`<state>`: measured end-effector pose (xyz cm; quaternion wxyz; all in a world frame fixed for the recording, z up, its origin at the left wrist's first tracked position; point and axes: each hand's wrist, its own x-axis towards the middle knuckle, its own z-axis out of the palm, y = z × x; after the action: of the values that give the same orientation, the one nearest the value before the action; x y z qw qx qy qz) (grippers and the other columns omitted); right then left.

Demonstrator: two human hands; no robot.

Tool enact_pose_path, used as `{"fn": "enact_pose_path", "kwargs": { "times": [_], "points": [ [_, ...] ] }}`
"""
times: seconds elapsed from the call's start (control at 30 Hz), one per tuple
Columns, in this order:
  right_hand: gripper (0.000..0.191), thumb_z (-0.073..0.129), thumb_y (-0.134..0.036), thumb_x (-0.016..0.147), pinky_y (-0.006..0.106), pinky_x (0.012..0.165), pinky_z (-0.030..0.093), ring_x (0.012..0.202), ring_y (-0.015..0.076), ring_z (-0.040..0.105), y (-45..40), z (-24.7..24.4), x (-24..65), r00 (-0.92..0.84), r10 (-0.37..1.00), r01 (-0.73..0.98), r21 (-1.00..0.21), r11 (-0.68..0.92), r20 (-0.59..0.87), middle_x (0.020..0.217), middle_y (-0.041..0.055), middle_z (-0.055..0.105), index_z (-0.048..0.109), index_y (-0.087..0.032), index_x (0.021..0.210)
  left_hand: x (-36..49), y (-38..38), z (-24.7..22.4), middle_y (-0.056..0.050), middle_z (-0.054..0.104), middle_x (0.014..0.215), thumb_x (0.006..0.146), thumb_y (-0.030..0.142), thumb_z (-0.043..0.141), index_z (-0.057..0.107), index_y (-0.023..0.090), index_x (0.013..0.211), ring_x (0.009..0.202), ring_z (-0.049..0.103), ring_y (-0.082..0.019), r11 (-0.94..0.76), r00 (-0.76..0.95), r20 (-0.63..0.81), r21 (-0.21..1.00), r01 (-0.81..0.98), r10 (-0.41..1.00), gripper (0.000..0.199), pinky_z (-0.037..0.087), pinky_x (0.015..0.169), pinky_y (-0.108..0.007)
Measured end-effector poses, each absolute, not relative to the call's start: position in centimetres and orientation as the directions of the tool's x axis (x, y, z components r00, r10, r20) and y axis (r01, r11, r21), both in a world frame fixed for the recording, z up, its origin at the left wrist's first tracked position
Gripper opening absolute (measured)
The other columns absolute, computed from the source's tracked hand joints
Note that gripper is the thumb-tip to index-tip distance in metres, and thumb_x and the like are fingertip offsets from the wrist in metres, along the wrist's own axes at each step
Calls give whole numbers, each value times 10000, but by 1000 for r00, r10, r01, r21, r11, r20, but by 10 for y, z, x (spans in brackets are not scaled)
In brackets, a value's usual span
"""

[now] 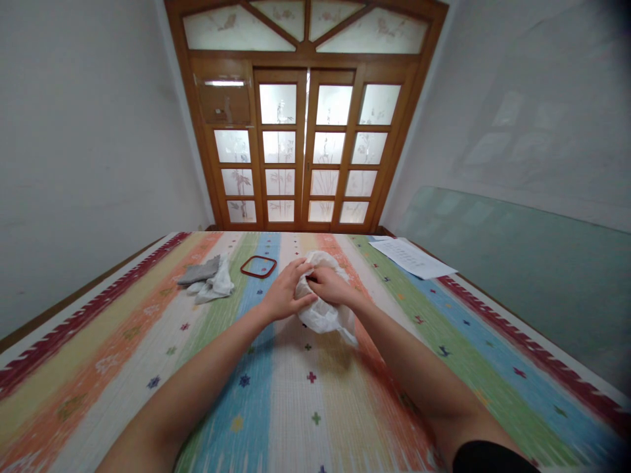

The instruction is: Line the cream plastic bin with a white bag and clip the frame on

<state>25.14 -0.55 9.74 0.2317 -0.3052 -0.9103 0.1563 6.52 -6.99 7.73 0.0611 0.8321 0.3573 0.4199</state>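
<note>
A thin, crumpled white plastic bag (323, 315) is between my two hands over the middle of the table. My left hand (286, 289) grips its left side, thumb at the front and fingers curled over the top edge. On the other side, my right hand (331, 284) has its fingers bent into the bag's opening, where a dark gap shows. The right fingertips are partly hidden, and I cannot make out whether anything is inside. A red-brown rounded frame (242, 267) lies flat on the cloth, left of and beyond my left hand.
A grey folded cloth (200, 271) and a crumpled white piece (219, 284) lie together at the left. Printed paper sheets (411, 256) rest near the right edge. A striped tablecloth (290, 407) covers the table. Wooden glazed doors (303, 148) stand beyond.
</note>
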Motion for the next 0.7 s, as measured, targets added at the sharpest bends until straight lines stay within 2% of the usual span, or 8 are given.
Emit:
{"fn": "enact_pose_path", "kwargs": {
  "times": [0.2, 0.37, 0.7],
  "points": [
    [203, 499, -154, 848, 252, 723, 425, 790, 164, 621, -7, 105, 254, -709, 638, 378, -602, 703, 299, 856, 49, 721, 699, -117, 854, 65, -70, 77, -173, 407, 1570, 871, 520, 709, 398, 260, 1500, 1469, 405, -339, -746, 403, 659, 388, 541, 635, 747, 360, 1207, -553],
    [199, 490, -141, 824, 251, 716, 429, 773, 156, 615, -9, 108, 254, -720, 649, 396, -622, 675, 246, 853, 44, 712, 685, -116, 862, 66, -70, 77, -170, 403, 1574, 868, 524, 710, 401, 259, 1497, 1476, 395, -337, -742, 404, 655, 385, 549, 638, 749, 351, 1213, -546],
    [188, 495, -220, 848, 250, 734, 434, 781, 146, 592, -12, 113, 256, -705, 642, 308, -685, 660, 302, 828, 18, 687, 660, -134, 820, 64, -69, 78, -172, 412, 1566, 881, 516, 695, 399, 258, 1499, 1467, 405, -339, -735, 389, 658, 395, 551, 645, 732, 353, 1209, -553]
  ]
}}
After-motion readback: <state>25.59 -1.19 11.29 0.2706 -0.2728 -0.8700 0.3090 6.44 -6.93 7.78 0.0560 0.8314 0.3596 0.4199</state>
